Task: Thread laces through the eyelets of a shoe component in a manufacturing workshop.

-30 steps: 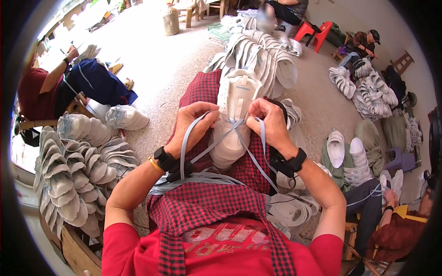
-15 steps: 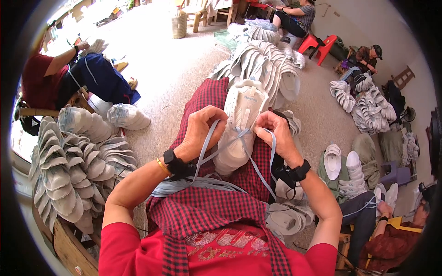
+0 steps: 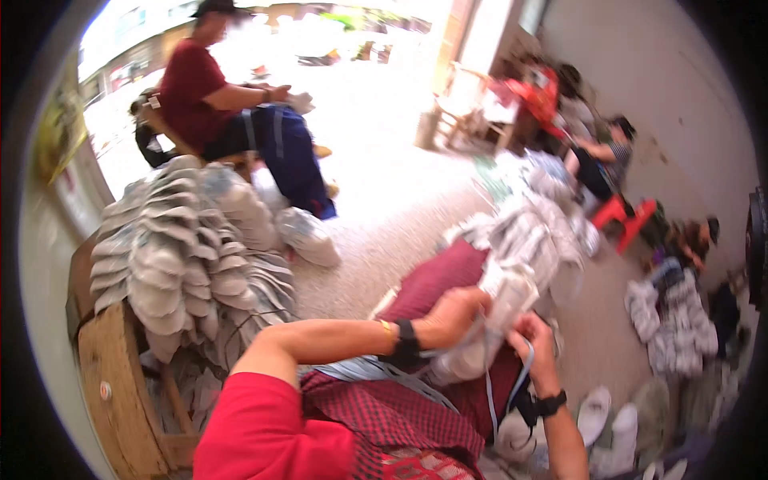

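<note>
A white shoe upper (image 3: 507, 298) lies over my lap between my two hands, smeared by motion. My left hand (image 3: 454, 317) is closed at its left side, fingers curled around a pale blue shoelace that trails back from the hand. On the other side my right hand (image 3: 534, 346) pinches a lace end (image 3: 528, 364), which loops down below the fingers. Another stretch of lace (image 3: 489, 384) hangs between the hands. A bundle of light blue laces (image 3: 360, 369) rests on my red-and-black checked apron (image 3: 376, 404).
Stacked shoe uppers (image 3: 164, 264) rise at my left beside a wooden chair (image 3: 120, 392). A long heap of uppers (image 3: 528, 216) stretches ahead. A co-worker in dark red (image 3: 192, 88) sits at the far left; others sit near a red stool (image 3: 624, 222) and another pile (image 3: 676, 320).
The view has swung left, so my hands and the shoe upper appear farther right and lower. Both hands stay closed at the laces, and the upper is now blurred.
</note>
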The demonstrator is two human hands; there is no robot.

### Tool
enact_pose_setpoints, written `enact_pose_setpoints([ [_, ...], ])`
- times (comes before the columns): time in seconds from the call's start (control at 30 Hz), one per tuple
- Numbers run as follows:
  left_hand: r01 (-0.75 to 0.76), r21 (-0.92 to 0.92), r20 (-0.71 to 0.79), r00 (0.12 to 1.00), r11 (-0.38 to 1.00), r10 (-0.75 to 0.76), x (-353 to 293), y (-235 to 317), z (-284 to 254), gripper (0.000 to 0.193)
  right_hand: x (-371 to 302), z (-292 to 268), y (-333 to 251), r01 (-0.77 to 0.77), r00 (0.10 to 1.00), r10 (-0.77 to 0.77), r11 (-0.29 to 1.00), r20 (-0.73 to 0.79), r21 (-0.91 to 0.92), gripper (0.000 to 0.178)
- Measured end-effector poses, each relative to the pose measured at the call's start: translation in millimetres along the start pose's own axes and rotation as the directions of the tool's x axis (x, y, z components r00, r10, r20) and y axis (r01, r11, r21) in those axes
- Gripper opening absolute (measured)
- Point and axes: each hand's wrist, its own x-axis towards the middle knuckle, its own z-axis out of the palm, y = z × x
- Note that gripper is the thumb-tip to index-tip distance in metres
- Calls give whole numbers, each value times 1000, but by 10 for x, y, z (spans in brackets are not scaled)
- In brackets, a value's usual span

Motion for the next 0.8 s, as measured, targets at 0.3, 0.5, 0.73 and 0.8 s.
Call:
enact_pose_setpoints([
  [0.3,-213,296,431,900,931,68,216,84,-311,26,-12,7,-457,375,916,-370,648,156,-663,34],
  [0.5,-683,238,730,595,691,336,562,164,-494,28,311,-68,-643,615,772,-381,245,509,-749,36],
  [0.73,-752,283,808,521,596,274,902,123,-432,14,424,-102,-570,691,719,-258,165,645,-704,19],
  [0.8,-769,283,850,477,573,222,890,124,-429,12,439,-118,-605,706,708,-220,192,671,-682,15],
])
